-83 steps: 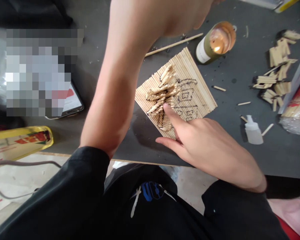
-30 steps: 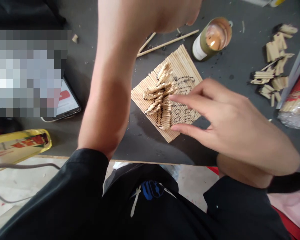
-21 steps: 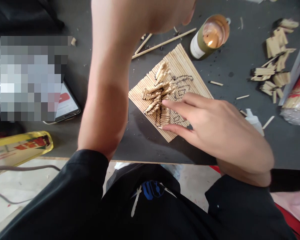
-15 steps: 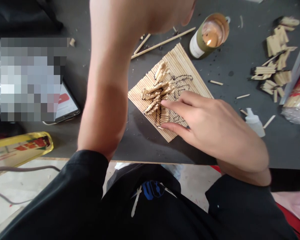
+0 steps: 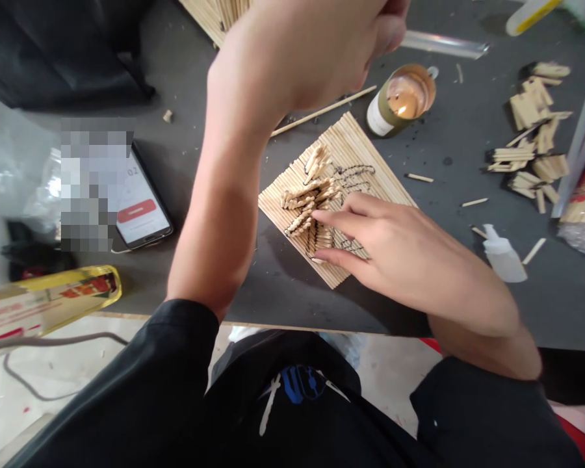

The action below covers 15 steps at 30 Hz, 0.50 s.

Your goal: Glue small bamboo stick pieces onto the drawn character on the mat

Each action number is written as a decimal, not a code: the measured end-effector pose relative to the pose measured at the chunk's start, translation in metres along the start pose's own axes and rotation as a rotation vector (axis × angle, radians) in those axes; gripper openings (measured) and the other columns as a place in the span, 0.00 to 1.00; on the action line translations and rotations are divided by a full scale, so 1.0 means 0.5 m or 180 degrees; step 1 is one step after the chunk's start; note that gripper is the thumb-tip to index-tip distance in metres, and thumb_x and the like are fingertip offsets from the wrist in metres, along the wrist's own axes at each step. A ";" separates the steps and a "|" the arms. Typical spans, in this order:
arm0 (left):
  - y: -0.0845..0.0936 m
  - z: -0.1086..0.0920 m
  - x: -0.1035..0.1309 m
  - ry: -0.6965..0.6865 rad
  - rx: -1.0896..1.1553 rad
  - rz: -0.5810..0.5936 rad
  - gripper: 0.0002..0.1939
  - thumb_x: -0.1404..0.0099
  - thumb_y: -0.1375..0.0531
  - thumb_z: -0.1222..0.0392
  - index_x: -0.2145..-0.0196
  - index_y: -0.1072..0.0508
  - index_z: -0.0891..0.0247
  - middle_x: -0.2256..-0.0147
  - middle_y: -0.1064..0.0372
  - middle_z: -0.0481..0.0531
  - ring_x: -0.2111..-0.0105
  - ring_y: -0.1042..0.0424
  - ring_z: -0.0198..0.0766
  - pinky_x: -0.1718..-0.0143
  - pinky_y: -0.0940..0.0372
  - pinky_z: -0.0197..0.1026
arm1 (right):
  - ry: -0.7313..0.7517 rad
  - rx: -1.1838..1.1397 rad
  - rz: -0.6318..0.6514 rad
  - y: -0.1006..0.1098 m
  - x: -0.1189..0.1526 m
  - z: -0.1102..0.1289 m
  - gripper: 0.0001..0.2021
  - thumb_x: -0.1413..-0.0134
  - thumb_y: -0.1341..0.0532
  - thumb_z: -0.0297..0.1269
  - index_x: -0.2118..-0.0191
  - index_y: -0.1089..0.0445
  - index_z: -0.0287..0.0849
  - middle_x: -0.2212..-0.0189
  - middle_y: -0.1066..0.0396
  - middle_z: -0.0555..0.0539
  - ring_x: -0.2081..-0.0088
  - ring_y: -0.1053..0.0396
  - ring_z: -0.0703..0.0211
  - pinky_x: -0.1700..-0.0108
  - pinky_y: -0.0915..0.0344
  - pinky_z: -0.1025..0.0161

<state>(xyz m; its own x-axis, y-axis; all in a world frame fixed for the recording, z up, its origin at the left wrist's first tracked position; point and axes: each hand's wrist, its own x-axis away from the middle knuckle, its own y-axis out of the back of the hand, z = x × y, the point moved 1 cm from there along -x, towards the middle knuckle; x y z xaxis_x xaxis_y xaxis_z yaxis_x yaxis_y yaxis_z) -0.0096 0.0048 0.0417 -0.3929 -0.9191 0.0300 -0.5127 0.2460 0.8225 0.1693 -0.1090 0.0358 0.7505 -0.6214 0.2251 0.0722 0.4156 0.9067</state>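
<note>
A square mat of sticks [image 5: 334,127] lies on the dark table, with black curved lines drawn on it. Small matchstick pieces [image 5: 316,185] are built up in raised rows on its left half. My right hand [image 5: 390,244] reaches in from the right. Its forefinger and thumb are bent around a lower matchstick row [image 5: 318,235], one at each end. My left hand [image 5: 316,52] is stretched across to the top, above the far side of the mat. Its fingers are curled; what they hold, if anything, is hidden.
A lit candle [image 5: 380,117] in a jar stands beyond the mat's corner. Matchstick bundles [image 5: 531,104] and a small glue bottle [image 5: 504,253] are at right. A phone [image 5: 146,205] lies left, near a yellow-edged package [image 5: 97,286]. A long stick [image 5: 326,110] lies behind the mat.
The view has shifted, so the table's things sit lower. My left hand shows more of its curled fingers at the top. My right hand keeps its place on the matchstick row.
</note>
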 end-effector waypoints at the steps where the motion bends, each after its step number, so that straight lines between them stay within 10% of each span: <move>1: -0.001 0.003 -0.001 -0.0181 -0.0224 0.0022 0.19 0.26 0.51 0.61 0.44 0.28 0.64 0.64 0.28 0.44 0.50 0.26 0.44 0.39 0.40 0.52 | 0.0021 -0.0060 0.0004 0.000 -0.002 -0.003 0.18 0.32 0.39 0.40 0.41 0.28 0.39 0.60 0.29 0.42 0.62 0.27 0.53 0.59 0.33 0.58; 15: -0.003 0.000 0.000 -0.0258 -0.0578 0.0040 0.14 0.29 0.50 0.62 0.54 0.28 0.67 0.63 0.29 0.48 0.64 0.36 0.31 0.54 0.44 0.42 | 0.0049 -0.0333 -0.0026 -0.002 -0.009 -0.018 0.15 0.31 0.42 0.33 0.44 0.24 0.42 0.63 0.29 0.44 0.64 0.29 0.56 0.58 0.35 0.59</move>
<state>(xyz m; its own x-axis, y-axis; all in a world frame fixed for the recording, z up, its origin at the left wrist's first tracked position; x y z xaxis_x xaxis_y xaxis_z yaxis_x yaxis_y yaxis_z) -0.0088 0.0045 0.0407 -0.4623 -0.8867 0.0012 -0.3641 0.1910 0.9116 0.1716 -0.1005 0.0307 0.7596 -0.6151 0.2115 0.1460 0.4781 0.8661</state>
